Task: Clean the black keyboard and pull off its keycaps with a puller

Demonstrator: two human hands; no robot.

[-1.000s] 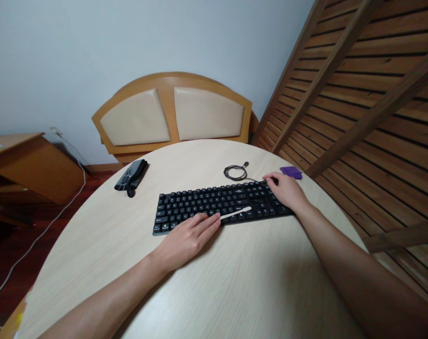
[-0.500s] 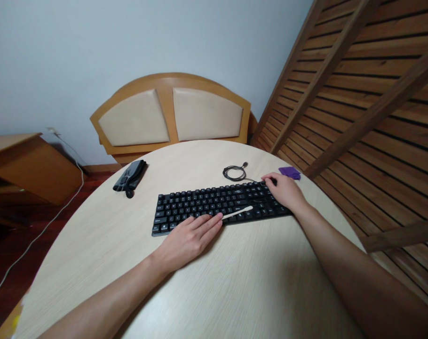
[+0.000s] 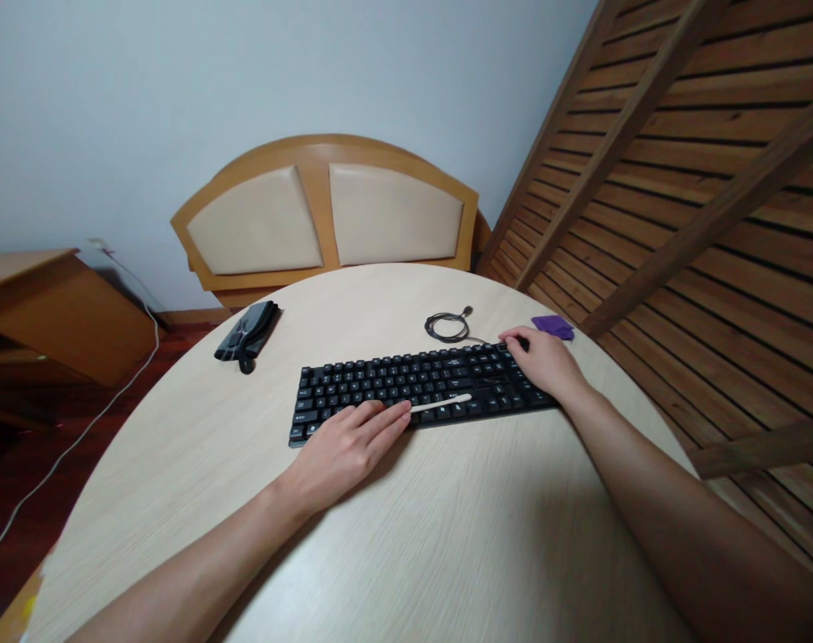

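A black keyboard (image 3: pixel 372 379) lies on the pale round table, slightly slanted. My left hand (image 3: pixel 349 446) is over its lower left part, fingers together and pointing right. Between those fingers is a thin white cotton swab (image 3: pixel 440 404), whose thicker tip lies over the keys near the lower edge. My right hand (image 3: pixel 544 362) holds the keyboard at its far right corner, with thumb and fingers bent around the edge. The keys under both hands are hidden.
A coiled black cable (image 3: pixel 447 327) lies behind the keyboard. Right of it is a folded purple cloth (image 3: pixel 552 327). A dark folded pouch with a cord (image 3: pixel 249 332) sits at the table's left. Beyond are a padded headboard (image 3: pixel 326 214) and a slatted wooden screen (image 3: pixel 688 223).
My left hand and the cotton swab have shifted a little left along the lower rows of keys. My right hand stays at the keyboard's far right corner.
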